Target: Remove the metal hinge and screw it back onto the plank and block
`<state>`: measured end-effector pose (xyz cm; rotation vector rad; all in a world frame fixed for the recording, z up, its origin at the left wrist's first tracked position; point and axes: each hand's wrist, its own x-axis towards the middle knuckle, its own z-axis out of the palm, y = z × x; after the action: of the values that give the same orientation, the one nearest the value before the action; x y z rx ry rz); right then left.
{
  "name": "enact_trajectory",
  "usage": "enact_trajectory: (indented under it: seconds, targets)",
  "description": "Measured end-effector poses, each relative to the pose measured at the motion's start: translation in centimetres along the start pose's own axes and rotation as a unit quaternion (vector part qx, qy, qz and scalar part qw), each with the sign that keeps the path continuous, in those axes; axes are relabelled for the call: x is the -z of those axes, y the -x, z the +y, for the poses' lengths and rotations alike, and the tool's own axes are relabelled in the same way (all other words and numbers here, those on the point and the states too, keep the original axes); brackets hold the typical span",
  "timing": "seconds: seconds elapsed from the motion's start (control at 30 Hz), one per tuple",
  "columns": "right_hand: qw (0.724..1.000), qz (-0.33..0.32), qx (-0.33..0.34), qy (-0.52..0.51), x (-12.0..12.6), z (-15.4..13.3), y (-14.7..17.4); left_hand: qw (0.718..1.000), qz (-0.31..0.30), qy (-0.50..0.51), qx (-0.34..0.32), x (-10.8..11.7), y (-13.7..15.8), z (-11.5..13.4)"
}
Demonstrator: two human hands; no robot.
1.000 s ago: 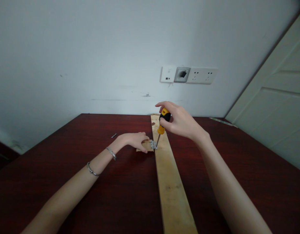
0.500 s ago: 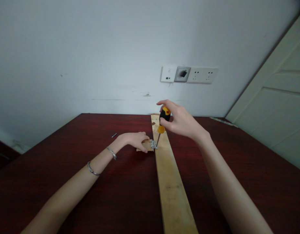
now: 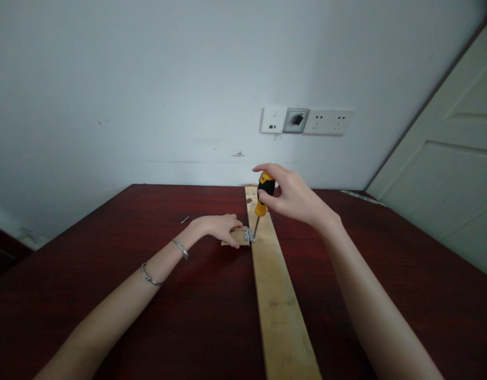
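My right hand [image 3: 289, 192] is closed round the yellow and black handle of a screwdriver [image 3: 266, 187]. The shaft slants down to a small metal hinge [image 3: 249, 235], its tip at the leaf lying on a long wooden plank [image 3: 281, 301]. The hinge's other leaf rests on a small wooden block [image 3: 240, 237] against the plank's left side. My left hand [image 3: 222, 228] grips that block, thumb at the near edge and fingers over the far side. Whether a screw sits under the tip is too small to tell.
A small thin metal piece [image 3: 185, 219] lies on the dark red tabletop [image 3: 180, 316], left of my left hand. Behind the table rises a white wall with sockets [image 3: 326, 121]. A pale door [image 3: 445, 153] stands at the right, and a thin strip [image 3: 362, 198] lies along the back right edge.
The screwdriver's handle has turned in my right hand and leans slightly further left. My left hand, the block and the plank stay where they were.
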<state>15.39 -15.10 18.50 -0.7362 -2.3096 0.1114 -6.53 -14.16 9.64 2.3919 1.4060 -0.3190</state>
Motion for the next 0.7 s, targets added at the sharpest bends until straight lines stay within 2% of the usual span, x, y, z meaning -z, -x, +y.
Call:
enact_trajectory:
  seconds: [0.4,0.7]
  targets:
    - [1.0,-0.009,-0.016,0.015,0.01,-0.12,-0.06,1.0,0.013,-0.007,-0.008,0.05,0.06,0.15]
    - [1.0,-0.016,0.012,-0.005,0.04,-0.47,-0.08,1.0,0.0,-0.001,-0.006,0.26,0.18,0.23]
